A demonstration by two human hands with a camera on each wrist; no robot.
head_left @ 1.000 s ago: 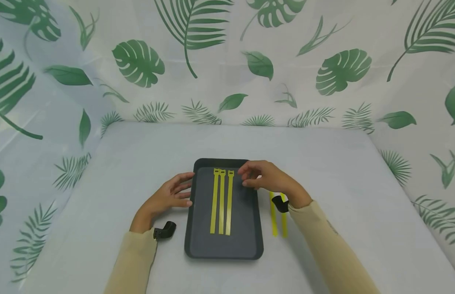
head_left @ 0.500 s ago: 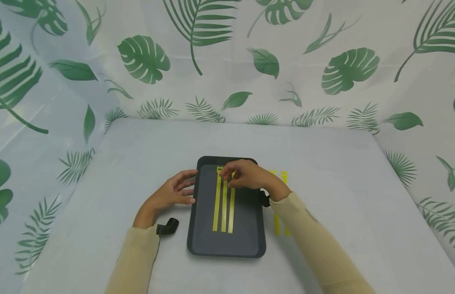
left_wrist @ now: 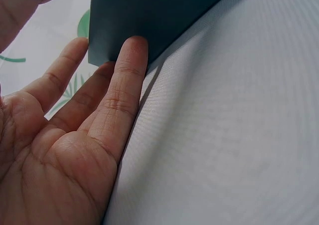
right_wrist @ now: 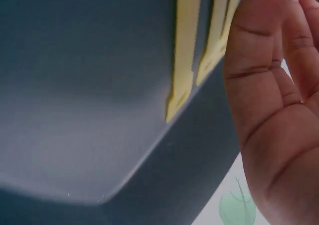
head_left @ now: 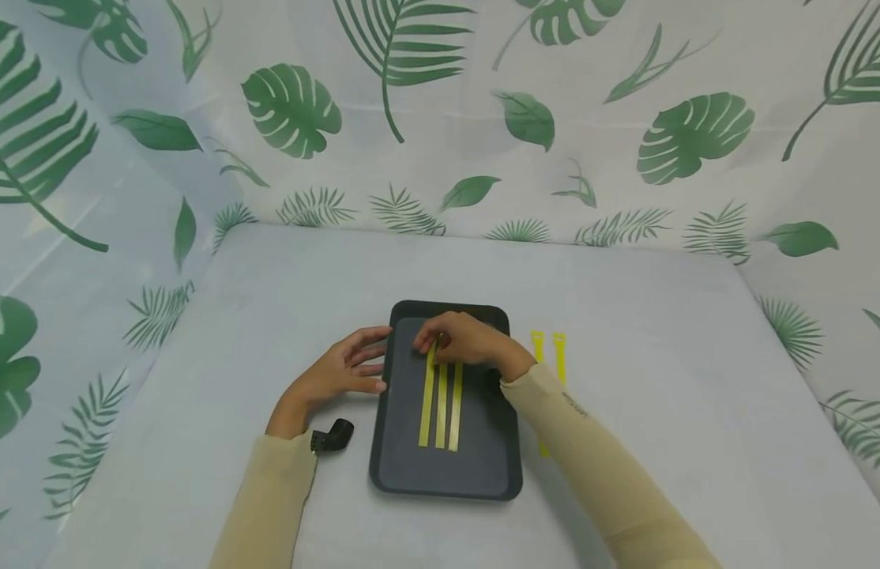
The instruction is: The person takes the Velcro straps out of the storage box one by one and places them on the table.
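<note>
Three flat yellow cable ties with slotted heads lie lengthwise in a dark grey tray (head_left: 447, 478). My right hand (head_left: 468, 340) is over the tray's far half, thumb and index finger pinching the leftmost cable tie (head_left: 426, 411) near its head, which the fingers hide. The middle cable tie (head_left: 441, 411) and the right one (head_left: 456, 411) pass under this hand; their heads show in the right wrist view, where the fingertips are out of frame. My left hand (head_left: 338, 370) rests against the tray's left side with extended fingers, touching its outer wall (left_wrist: 164, 15).
Two more yellow cable ties (head_left: 559, 352) lie on the white tabletop (head_left: 639, 332) right of the tray, partly covered by the right sleeve. A leaf-printed cloth (head_left: 426, 118) rises behind the table and along both sides.
My right hand has moved left from the tray's right rim to the leftmost cable tie, and its fingers have closed there. The left hand stays at the tray's side. The view has shifted slightly.
</note>
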